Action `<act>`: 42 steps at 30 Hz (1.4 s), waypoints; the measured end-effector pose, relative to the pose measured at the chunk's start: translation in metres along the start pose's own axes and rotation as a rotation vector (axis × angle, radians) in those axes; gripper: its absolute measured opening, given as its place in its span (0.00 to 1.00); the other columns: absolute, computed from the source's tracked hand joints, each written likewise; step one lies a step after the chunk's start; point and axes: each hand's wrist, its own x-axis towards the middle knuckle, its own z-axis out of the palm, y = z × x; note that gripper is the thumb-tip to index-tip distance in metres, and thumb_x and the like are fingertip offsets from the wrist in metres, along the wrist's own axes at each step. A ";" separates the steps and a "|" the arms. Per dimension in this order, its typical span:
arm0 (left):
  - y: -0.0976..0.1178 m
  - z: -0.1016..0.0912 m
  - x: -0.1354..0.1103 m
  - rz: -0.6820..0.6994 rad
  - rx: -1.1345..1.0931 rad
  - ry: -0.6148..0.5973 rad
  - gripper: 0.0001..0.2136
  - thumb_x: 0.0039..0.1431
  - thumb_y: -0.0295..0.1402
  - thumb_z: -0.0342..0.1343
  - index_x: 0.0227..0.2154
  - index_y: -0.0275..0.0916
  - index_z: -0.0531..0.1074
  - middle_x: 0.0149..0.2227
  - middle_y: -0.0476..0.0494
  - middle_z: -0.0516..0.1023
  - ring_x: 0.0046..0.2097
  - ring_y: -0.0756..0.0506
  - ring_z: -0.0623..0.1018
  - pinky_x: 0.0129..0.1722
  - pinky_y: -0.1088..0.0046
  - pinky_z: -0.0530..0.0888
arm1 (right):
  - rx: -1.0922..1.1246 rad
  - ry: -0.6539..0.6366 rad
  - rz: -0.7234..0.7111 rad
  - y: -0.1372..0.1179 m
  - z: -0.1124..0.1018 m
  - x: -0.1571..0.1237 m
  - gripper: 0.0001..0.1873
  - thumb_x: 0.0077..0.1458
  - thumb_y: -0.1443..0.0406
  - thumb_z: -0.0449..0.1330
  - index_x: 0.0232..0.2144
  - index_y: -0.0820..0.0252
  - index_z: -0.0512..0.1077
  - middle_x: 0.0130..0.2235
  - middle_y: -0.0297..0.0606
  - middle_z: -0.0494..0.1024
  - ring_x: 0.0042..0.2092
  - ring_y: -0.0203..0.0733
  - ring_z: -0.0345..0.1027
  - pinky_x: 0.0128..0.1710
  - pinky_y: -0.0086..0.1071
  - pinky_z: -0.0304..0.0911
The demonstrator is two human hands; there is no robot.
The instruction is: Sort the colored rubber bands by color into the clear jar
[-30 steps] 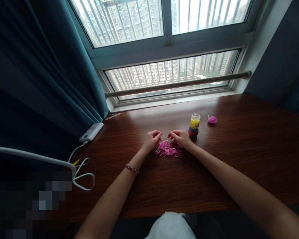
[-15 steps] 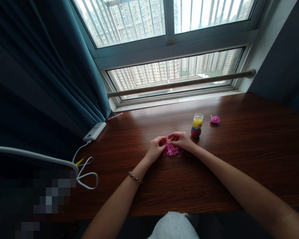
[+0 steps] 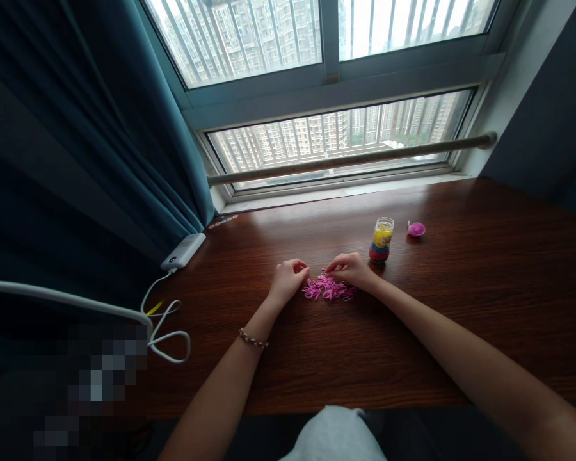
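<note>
A loose pile of small pink loops (image 3: 330, 290) lies on the brown wooden table; whether they are clips or bands is too small to tell. My left hand (image 3: 288, 279) is just left of the pile, fingers curled and fingertips pinched together. What it holds, if anything, is too small to make out. At the pile's upper right edge, my right hand (image 3: 352, 270) has its thumb and fingers closed at the loops; its grip cannot be made out clearly. Behind it stands an open clear jar (image 3: 381, 241) with yellow, blue and red layers.
A pink rounded object (image 3: 416, 229), perhaps a lid, lies right of the jar. On the left, a white power bank (image 3: 183, 251) with a white cable (image 3: 175, 360) rests by the blue curtain (image 3: 173, 173). A metal rail (image 3: 350, 159) crosses the window behind the table.
My left hand has moved left, away from my right hand, and the pink pile is more exposed and spread to the left. My right hand has stayed nearly in place.
</note>
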 end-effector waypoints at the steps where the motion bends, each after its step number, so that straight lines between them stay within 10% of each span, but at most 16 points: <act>1: 0.000 -0.002 -0.001 -0.017 0.026 -0.033 0.08 0.48 0.36 0.55 0.26 0.35 0.73 0.24 0.44 0.76 0.25 0.48 0.75 0.25 0.75 0.70 | -0.014 0.002 -0.013 -0.001 0.000 0.000 0.12 0.43 0.58 0.62 0.26 0.61 0.77 0.24 0.37 0.77 0.25 0.33 0.65 0.25 0.24 0.58; 8: 0.012 0.003 -0.005 -0.184 -0.410 -0.405 0.10 0.51 0.37 0.53 0.30 0.32 0.69 0.21 0.45 0.75 0.20 0.50 0.74 0.19 0.78 0.69 | -0.057 0.002 0.005 0.000 0.001 0.000 0.16 0.48 0.56 0.58 0.30 0.62 0.77 0.26 0.39 0.77 0.23 0.32 0.64 0.23 0.24 0.58; 20: 0.009 0.002 -0.002 -0.049 -0.412 -0.295 0.14 0.46 0.38 0.58 0.31 0.31 0.71 0.21 0.48 0.72 0.17 0.54 0.68 0.16 0.81 0.65 | 0.239 -0.311 0.141 -0.006 -0.003 -0.002 0.26 0.53 0.50 0.48 0.29 0.66 0.74 0.21 0.39 0.76 0.15 0.29 0.57 0.16 0.23 0.52; 33: 0.015 0.002 -0.011 0.261 -0.011 -0.298 0.26 0.35 0.44 0.63 0.40 0.38 0.71 0.26 0.50 0.70 0.24 0.53 0.67 0.24 0.79 0.64 | -0.021 0.076 0.104 0.001 -0.005 -0.002 0.24 0.56 0.54 0.47 0.20 0.63 0.72 0.15 0.33 0.72 0.16 0.31 0.62 0.20 0.23 0.56; 42: 0.006 0.004 -0.006 0.199 -0.050 -0.199 0.11 0.49 0.36 0.54 0.34 0.35 0.72 0.26 0.46 0.75 0.26 0.51 0.72 0.26 0.78 0.68 | -0.112 0.201 0.196 0.014 -0.007 0.002 0.24 0.55 0.53 0.47 0.19 0.61 0.72 0.21 0.37 0.76 0.24 0.37 0.71 0.26 0.26 0.62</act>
